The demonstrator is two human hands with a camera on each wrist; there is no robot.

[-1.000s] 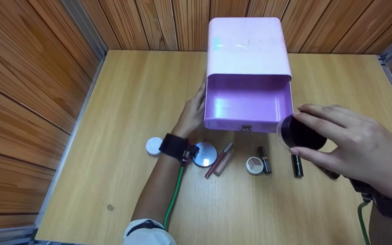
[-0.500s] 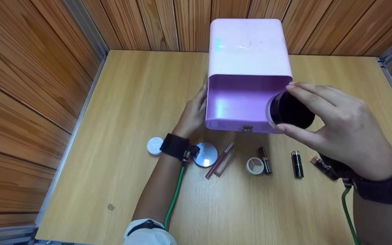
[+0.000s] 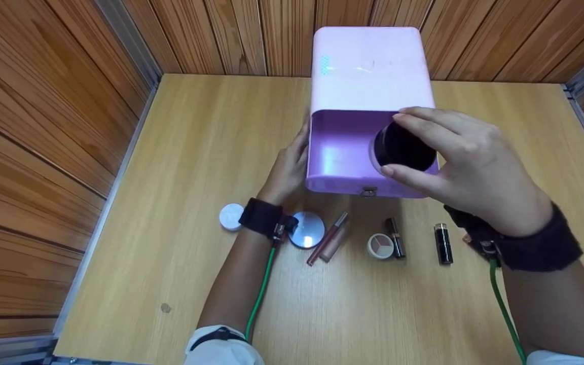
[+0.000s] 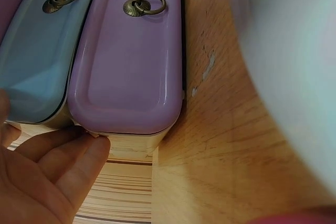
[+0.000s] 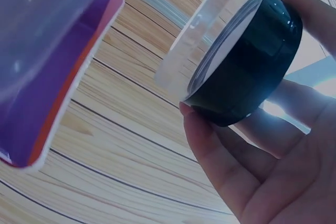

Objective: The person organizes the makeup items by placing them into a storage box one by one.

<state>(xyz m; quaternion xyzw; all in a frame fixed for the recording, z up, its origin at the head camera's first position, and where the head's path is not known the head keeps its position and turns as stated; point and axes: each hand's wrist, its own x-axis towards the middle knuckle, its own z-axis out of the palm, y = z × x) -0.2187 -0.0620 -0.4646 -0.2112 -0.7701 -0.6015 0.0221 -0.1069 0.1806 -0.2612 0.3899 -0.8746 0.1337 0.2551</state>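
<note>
A pink mini chest of drawers [image 3: 370, 68] stands toward the back, its purple top drawer [image 3: 340, 185] pulled out. In the left wrist view, a blue drawer [image 4: 39, 51] and a purple drawer [image 4: 128, 61] with ring pulls are closed below. My left hand [image 3: 286, 170] rests against the chest's left side, fingers [image 4: 84, 171] extended along it. My right hand [image 3: 467, 157] grips a round cosmetic jar [image 5: 247, 61] with a black lid and clear body between thumb and fingers. In the head view, the tilted jar overlaps the right half of the open drawer.
On the table lie a white round case [image 3: 231, 217], a silvery compact [image 3: 307, 229], two lip gloss tubes [image 3: 326, 241], a three-colour pot [image 3: 380, 246], a small black tube [image 3: 396, 238] and a black lipstick [image 3: 443, 244]. Another black tube is mostly hidden by my right wrist.
My right hand has carried the jar leftward and up, from beside the drawer's right front corner to over its right half. The left hand and the chest have stayed put.
</note>
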